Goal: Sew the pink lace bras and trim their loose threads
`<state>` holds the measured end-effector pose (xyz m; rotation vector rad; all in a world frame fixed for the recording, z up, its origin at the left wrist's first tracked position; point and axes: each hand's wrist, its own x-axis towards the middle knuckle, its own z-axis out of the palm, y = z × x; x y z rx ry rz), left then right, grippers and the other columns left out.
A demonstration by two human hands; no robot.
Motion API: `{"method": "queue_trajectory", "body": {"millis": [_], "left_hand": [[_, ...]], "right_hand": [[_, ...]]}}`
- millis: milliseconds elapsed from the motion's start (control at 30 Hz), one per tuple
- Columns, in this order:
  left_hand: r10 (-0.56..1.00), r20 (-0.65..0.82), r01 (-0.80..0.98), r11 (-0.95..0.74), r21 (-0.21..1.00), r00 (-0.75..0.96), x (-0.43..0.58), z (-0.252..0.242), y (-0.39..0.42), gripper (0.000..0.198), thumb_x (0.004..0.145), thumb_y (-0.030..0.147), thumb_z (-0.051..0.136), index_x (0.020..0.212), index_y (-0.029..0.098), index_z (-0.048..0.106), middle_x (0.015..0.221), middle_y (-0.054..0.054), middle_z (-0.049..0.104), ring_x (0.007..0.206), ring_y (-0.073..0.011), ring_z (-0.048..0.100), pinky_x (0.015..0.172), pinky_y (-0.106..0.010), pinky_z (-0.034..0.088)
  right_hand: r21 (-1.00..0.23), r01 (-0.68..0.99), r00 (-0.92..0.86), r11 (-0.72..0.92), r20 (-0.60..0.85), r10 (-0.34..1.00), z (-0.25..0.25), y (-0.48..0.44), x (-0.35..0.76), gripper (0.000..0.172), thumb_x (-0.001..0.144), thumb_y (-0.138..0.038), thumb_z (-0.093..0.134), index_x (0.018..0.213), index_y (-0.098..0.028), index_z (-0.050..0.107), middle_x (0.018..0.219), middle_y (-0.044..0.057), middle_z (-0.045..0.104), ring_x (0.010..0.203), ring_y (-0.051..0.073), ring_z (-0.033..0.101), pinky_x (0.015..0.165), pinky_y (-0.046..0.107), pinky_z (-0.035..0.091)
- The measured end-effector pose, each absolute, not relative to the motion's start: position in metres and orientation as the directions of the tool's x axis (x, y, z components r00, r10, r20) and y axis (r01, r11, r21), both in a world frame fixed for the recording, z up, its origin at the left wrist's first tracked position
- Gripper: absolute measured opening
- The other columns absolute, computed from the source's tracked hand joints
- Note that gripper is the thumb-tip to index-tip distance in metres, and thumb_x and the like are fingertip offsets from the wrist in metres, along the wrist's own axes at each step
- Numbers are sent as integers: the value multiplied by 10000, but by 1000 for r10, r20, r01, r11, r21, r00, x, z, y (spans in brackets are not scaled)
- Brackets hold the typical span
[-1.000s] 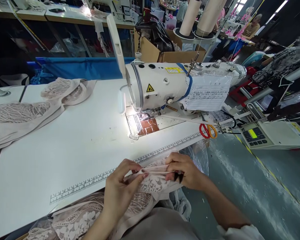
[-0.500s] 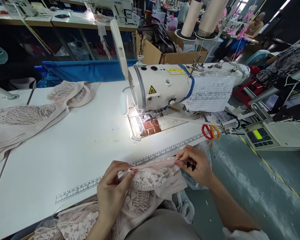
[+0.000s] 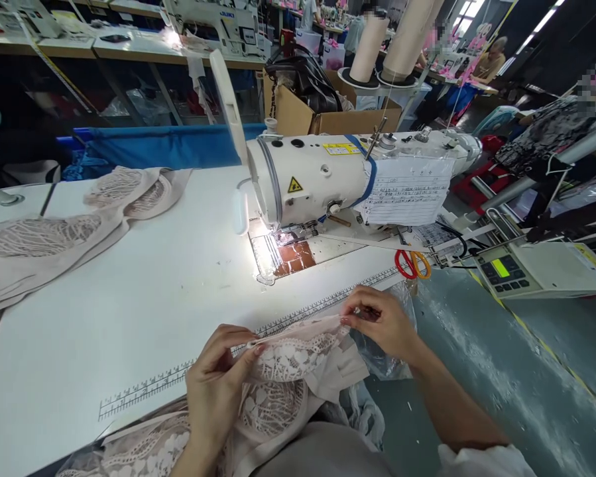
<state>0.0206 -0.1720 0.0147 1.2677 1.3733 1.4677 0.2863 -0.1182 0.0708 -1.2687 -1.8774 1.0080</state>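
A pale pink lace bra [image 3: 292, 358] is stretched between my hands at the table's front edge, over a printed ruler strip [image 3: 307, 310]. My left hand [image 3: 221, 377] pinches one end of its upper edge between thumb and fingers. At the other end my right hand [image 3: 377, 321] is closed on the same edge, thumb against fingertips. The lower cup and band hang toward my lap. Beyond my hands stands a white sewing machine [image 3: 307, 179], its lamp lighting the needle area.
More bra pieces [image 3: 44, 238] lie on the table [image 3: 178, 318] to the left. Red and orange-handled scissors [image 3: 412, 264] rest near the machine's right side, beside a control box [image 3: 541, 268]. Thread cones [image 3: 370, 50] and a cardboard box [image 3: 298, 106] stand behind.
Both hands still hold the bra edge, now slightly further left in the picture. The dark object that showed at my right fingers is no longer distinct. The whole view has shifted a little.
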Motion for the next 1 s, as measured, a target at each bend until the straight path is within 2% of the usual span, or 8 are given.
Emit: {"method": "queue_trajectory", "body": {"millis": [100, 200, 333, 433, 500, 667, 867, 1000], "left_hand": [[966, 218, 23, -217, 976, -136, 18, 17, -170, 115, 823, 149, 721, 817, 263, 709, 802, -2, 621, 799, -169, 573, 654, -249, 475], [973, 191, -33, -189, 981, 131, 17, 28, -166, 71, 867, 204, 693, 896, 269, 695, 905, -24, 627, 865, -179, 600, 711, -258, 513], [870, 212, 81, -275, 958, 445, 32, 46, -159, 366, 845, 343, 727, 1184, 250, 622, 1182, -105, 587, 1104, -259, 553, 895, -350, 498], [835, 340, 112, -424, 899, 432, 50, 52, -156, 77, 901, 206, 655, 973, 228, 641, 936, -50, 621, 928, -199, 565, 800, -298, 476], [844, 361, 106, -433, 895, 398, 58, 51, -155, 117, 918, 128, 608, 842, 216, 620, 821, -20, 592, 817, -163, 553, 715, -262, 453], [904, 217, 52, -253, 966, 368, 59, 48, -151, 167, 925, 176, 599, 761, 206, 612, 792, -19, 565, 722, -147, 550, 615, -250, 429], [918, 172, 12, -188, 982, 357, 55, 49, -146, 183, 918, 229, 612, 737, 210, 626, 770, -17, 561, 707, -146, 545, 612, -252, 413], [918, 101, -6, -107, 994, 384, 54, 49, -147, 187, 917, 259, 610, 740, 203, 632, 907, -62, 616, 829, -178, 586, 633, -250, 431]], "right_hand": [[-934, 290, -419, 207, 70, 905, 83, -113, 297, 175, 846, -319, 727, 743, -185, 680, 700, -5, 544, 570, 99, 383, 527, 242, 325], [-964, 171, -505, 202, 90, 858, 97, -112, 299, 171, 811, -297, 755, 720, -182, 667, 660, -16, 520, 570, 100, 384, 516, 243, 297], [-916, 291, -565, 277, 69, 822, 110, -120, 275, 83, 793, -180, 740, 745, -171, 672, 711, -10, 582, 611, 92, 490, 545, 218, 343], [-839, 385, -607, 383, 83, 791, 109, -126, 257, 96, 765, -110, 725, 753, -169, 650, 736, -16, 605, 679, 99, 553, 630, 211, 398], [-797, 414, -631, 440, 97, 770, 105, -127, 254, 106, 784, -121, 711, 776, -180, 623, 753, -21, 613, 706, 105, 557, 668, 217, 405], [-811, 466, -566, 353, 34, 824, 90, -121, 275, 325, 770, -368, 792, 921, -205, 554, 751, -47, 582, 609, 87, 461, 568, 198, 357], [-874, 337, -601, 349, 86, 795, 83, -114, 291, 206, 841, -314, 737, 811, -176, 587, 871, 22, 655, 652, 85, 486, 578, 199, 381], [-926, 272, -532, 262, 82, 843, 83, -113, 293, 189, 878, -329, 694, 813, -162, 634, 831, 35, 663, 605, 83, 473, 534, 207, 363]]}}
